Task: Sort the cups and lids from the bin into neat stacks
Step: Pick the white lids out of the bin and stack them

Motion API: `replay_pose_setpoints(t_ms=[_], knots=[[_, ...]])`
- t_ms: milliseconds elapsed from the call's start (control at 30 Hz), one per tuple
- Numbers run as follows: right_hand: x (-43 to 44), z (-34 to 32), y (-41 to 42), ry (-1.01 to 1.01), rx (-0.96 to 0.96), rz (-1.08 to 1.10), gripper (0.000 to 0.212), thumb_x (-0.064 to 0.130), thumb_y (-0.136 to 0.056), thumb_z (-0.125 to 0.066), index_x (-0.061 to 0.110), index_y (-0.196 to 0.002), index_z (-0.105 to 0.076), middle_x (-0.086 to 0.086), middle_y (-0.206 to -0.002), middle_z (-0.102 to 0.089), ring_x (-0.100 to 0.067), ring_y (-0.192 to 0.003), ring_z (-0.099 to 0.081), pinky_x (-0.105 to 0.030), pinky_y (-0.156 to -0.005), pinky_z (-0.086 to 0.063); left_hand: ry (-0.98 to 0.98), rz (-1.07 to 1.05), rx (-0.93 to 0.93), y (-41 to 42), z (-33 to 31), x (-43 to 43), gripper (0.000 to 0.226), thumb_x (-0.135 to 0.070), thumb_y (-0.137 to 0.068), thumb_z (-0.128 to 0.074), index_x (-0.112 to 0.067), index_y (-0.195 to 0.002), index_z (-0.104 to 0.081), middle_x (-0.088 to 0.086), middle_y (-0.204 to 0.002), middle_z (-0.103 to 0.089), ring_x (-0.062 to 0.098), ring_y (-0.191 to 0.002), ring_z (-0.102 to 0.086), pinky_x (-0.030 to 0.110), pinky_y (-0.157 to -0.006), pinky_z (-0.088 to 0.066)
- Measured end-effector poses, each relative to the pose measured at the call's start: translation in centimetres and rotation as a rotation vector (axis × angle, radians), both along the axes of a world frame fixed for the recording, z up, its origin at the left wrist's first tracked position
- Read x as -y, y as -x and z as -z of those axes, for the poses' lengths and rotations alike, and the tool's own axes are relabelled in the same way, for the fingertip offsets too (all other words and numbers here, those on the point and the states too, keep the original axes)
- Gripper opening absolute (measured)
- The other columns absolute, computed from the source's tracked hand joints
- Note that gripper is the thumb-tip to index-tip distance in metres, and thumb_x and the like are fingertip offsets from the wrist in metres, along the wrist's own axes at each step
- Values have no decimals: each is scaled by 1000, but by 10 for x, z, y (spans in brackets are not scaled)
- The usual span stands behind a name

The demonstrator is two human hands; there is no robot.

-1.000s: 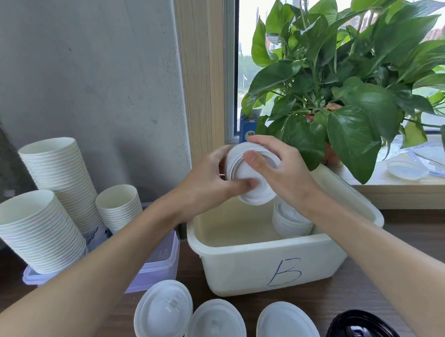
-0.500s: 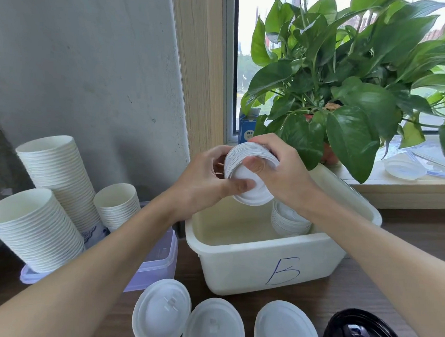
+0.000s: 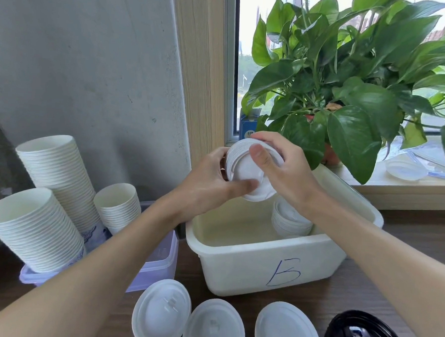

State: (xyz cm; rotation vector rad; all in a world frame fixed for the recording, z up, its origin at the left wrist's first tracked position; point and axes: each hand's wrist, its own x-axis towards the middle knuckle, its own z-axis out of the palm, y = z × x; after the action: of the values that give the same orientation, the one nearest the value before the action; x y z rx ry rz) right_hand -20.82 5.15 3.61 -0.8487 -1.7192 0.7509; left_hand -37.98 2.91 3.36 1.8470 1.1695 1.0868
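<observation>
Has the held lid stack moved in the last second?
No. The lid stack stays put above the bin, its place against the bin's rim unchanged, gripped by the left hand and right hand.

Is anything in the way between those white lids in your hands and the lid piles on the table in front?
Only the front wall of the bin lies between. The left hand and right hand hold the lid stack above its rim, so the path to the white lid piles looks open.
</observation>
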Motion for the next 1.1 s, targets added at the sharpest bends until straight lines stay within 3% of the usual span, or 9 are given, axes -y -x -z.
replay_pose_setpoints(t_ms=[100,233,333,467,633,833,1100], knots=[[1,0,-1,-6,7,0,46,49,-78,-65,20,-115,-61,8,-104,-67,-1,-96,-62,-12,-80,-48,-31,2,13,1,0,4,53,-16,-80,-82,-16,-128,-58,-4,-107,-72,7,-95,-69,20,-79,-54],[2,0,-2,-17,53,3,55,53,-80,-63,16,-120,-62,10,-111,-66,6,-100,-58,-4,-81,-42,-42,19,-29,0,-1,4,49,-20,-80,-83,-20,-124,-63,-3,-107,-73,13,-98,-69,36,-90,-57],[2,-2,-1,-4,55,-1,44,50,-79,-61,19,-111,-63,10,-105,-66,6,-94,-59,-6,-79,-43,-40,21,-43,1,-1,4,46,-26,-78,-82,-22,-120,-64,-3,-106,-73,16,-99,-69,46,-94,-55],[2,-4,0,-7,70,3,24,49,-79,-61,31,-96,-60,12,-94,-64,8,-83,-57,-7,-73,-43,-36,35,-54,2,-2,5,44,-30,-75,-80,-21,-117,-66,-1,-104,-73,18,-98,-69,48,-94,-54],[1,-5,1,-6,54,1,27,49,-79,-61,25,-91,-60,8,-84,-61,4,-74,-54,-10,-67,-43,-22,37,-62,3,-2,5,41,-31,-76,-80,-21,-114,-67,-1,-103,-73,19,-98,-69,49,-93,-55],[3,-7,3,54,-33,19,40,52,-77,-55,21,-100,-62,7,-94,-63,12,-79,-56,-5,-70,-43,-24,-23,-1,-1,-2,3,46,-38,-83,-74,-23,-124,-61,-8,-111,-71,9,-103,-67,36,-96,-54],[5,-5,0,88,48,-30,56,50,-75,-63,20,-122,-60,11,-110,-65,14,-94,-59,-3,-74,-43,-50,-2,-16,-2,-2,4,52,-37,-86,-70,-22,-134,-56,-4,-117,-70,13,-109,-67,41,-98,-54]])
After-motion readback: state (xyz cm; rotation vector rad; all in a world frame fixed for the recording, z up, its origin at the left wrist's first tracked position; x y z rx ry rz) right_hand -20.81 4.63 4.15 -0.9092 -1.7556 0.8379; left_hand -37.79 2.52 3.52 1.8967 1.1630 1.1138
